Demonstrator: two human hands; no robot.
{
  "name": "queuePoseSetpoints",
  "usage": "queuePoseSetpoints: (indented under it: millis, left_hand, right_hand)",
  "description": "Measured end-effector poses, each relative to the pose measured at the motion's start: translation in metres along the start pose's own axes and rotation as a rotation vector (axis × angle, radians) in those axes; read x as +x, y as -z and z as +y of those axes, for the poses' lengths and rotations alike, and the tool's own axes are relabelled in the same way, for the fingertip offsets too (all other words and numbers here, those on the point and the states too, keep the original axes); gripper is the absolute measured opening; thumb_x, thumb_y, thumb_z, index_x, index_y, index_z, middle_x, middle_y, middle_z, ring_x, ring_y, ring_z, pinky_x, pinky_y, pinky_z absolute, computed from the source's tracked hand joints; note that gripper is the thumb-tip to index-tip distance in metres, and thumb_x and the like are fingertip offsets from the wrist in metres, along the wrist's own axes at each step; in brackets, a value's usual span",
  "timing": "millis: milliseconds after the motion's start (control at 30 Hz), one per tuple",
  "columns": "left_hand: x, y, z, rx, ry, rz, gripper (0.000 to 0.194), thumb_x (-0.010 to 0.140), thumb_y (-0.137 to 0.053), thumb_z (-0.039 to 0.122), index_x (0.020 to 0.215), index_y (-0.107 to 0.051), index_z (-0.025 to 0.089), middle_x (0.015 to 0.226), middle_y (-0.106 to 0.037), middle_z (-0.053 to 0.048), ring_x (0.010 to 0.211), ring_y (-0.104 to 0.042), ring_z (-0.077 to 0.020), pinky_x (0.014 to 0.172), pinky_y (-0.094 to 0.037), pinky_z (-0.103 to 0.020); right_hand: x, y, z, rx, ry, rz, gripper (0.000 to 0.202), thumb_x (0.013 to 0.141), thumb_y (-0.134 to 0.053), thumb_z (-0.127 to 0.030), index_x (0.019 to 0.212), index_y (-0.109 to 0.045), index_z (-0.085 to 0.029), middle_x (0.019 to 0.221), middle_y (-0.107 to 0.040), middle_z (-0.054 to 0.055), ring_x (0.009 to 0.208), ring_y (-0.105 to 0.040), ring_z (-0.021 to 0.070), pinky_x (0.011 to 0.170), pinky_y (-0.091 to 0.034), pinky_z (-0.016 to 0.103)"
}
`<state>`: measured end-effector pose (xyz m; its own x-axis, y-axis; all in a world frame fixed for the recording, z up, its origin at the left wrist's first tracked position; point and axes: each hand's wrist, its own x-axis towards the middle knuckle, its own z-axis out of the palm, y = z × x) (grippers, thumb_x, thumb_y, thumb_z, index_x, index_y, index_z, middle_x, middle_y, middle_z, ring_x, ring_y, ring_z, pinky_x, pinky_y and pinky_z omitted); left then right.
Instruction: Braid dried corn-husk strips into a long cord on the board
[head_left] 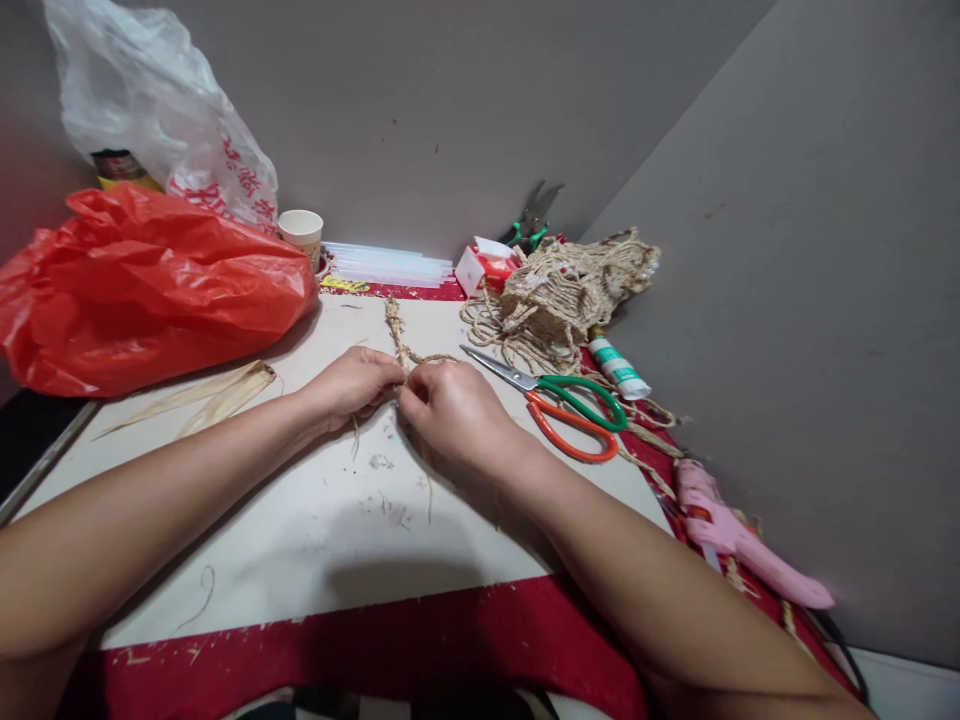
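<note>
A braided straw cord (395, 328) lies on the white board (300, 560), its lower end between my two hands. My left hand (360, 384) pinches the cord from the left. Close beside it, my right hand (450, 400) has its fingers curled on the same end. A thinner twisted strand (436, 358) runs off to the right behind my right hand, and loose fibres hang below both hands. Scissors (536, 383) with one green and one orange handle lie just right of my right hand. Pale husk strips (225, 398) rest left of my left hand.
A red plastic bag (165, 290) fills the left side, near a paper cup (301, 228). Clear sticks (386, 265) and pruning shears (532, 220) are at the back. Coiled straw rope (577, 285), a tube (619, 370) and a pink glue gun (739, 540) line the right.
</note>
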<state>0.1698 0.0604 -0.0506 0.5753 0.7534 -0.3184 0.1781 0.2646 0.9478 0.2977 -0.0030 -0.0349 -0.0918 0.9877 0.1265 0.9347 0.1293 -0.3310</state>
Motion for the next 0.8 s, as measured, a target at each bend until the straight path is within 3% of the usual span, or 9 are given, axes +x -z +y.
queuePoseSetpoints:
  millis: [167, 400, 533, 700, 733, 800]
  left_hand:
    - [-0.001, -0.004, -0.002, -0.033, -0.010, 0.012, 0.031, 0.071, -0.056, 0.021, 0.045, -0.040, 0.017, 0.034, -0.027, 0.008, 0.030, -0.020, -0.0025, 0.034, -0.010, -0.022]
    - [-0.004, -0.004, 0.001, -0.035, 0.006, 0.006, 0.022, 0.072, -0.056, 0.016, 0.051, -0.049, 0.015, 0.034, -0.035, 0.007, 0.030, -0.025, -0.0032, 0.034, -0.013, -0.021]
    - [-0.003, -0.001, 0.002, -0.018, -0.034, -0.006, 0.014, 0.073, -0.058, 0.017, 0.060, -0.056, 0.013, 0.038, -0.040, 0.006, 0.032, -0.029, -0.0033, 0.036, -0.017, -0.020]
    - [-0.002, 0.004, 0.004, -0.032, -0.050, -0.071, 0.016, 0.077, -0.055, 0.018, 0.062, -0.055, 0.014, 0.034, -0.030, 0.008, 0.029, -0.022, -0.0040, 0.034, -0.012, -0.021]
    - [-0.002, 0.005, 0.004, -0.025, -0.049, -0.076, 0.016, 0.079, -0.053, 0.019, 0.064, -0.056, 0.014, 0.033, -0.029, 0.009, 0.029, -0.021, -0.0042, 0.034, -0.013, -0.022]
    - [-0.001, 0.005, 0.004, -0.009, -0.061, -0.086, 0.017, 0.080, -0.052, 0.019, 0.065, -0.056, 0.014, 0.034, -0.033, 0.008, 0.029, -0.022, -0.0041, 0.034, -0.013, -0.022]
  right_hand:
    - [-0.006, 0.003, -0.007, -0.282, 0.064, -0.022, 0.030, 0.087, -0.039, -0.024, 0.084, -0.067, -0.013, 0.075, -0.069, 0.013, 0.063, -0.060, 0.0214, 0.059, -0.037, 0.030]
    - [-0.013, 0.003, -0.018, -0.302, 0.187, -0.112, 0.030, 0.089, -0.038, -0.022, 0.086, -0.066, -0.011, 0.075, -0.068, 0.013, 0.059, -0.057, 0.0186, 0.056, -0.034, 0.029]
    - [-0.015, 0.013, -0.023, -0.038, 0.274, -0.178, 0.024, 0.083, -0.048, -0.025, 0.068, -0.064, -0.015, 0.060, -0.062, 0.005, 0.050, -0.048, 0.0126, 0.051, -0.030, 0.025]
    - [0.005, 0.018, 0.003, 0.362, -0.037, 0.257, 0.029, 0.085, -0.047, -0.034, 0.068, -0.058, -0.014, 0.062, -0.058, 0.003, 0.055, -0.048, 0.0103, 0.054, -0.035, 0.022]
    - [0.010, 0.016, 0.009, 0.440, -0.078, 0.244, 0.028, 0.085, -0.048, -0.036, 0.069, -0.057, -0.014, 0.063, -0.058, 0.003, 0.056, -0.049, 0.0105, 0.054, -0.036, 0.021]
    - [0.017, 0.009, 0.016, 0.651, -0.157, 0.058, 0.029, 0.084, -0.050, -0.038, 0.070, -0.056, -0.013, 0.063, -0.058, 0.003, 0.055, -0.050, 0.0103, 0.053, -0.039, 0.021]
